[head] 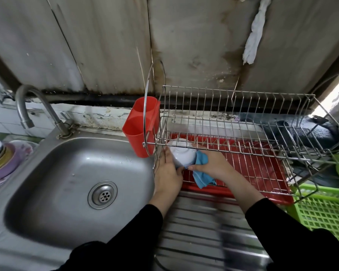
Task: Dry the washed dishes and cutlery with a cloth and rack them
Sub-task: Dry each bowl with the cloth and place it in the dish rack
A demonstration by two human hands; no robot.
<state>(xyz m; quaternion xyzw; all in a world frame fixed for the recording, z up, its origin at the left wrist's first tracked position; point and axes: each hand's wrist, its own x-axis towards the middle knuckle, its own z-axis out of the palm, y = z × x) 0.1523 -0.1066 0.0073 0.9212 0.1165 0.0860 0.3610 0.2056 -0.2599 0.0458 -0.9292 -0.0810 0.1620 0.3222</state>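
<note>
1 white bowl (181, 155) w/ blue cloth (202, 179)

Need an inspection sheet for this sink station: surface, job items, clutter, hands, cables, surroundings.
Surface: ribbed steel draining board, sink to its left.
Job's things: white bowl, base up, at the left end of the dish rack, lower tier, above the red drip tray; blue cloth against the bowl; red cutlery holder hung on the rack's left end; stacked dishes at far left.
Clutter: green basket right of the rack.
Grippers: left hand holds the bowl; right hand grips the cloth.
Cables: nothing seen.
Surroundings: faucet behind the sink; white rag hanging on the stained wall.
</note>
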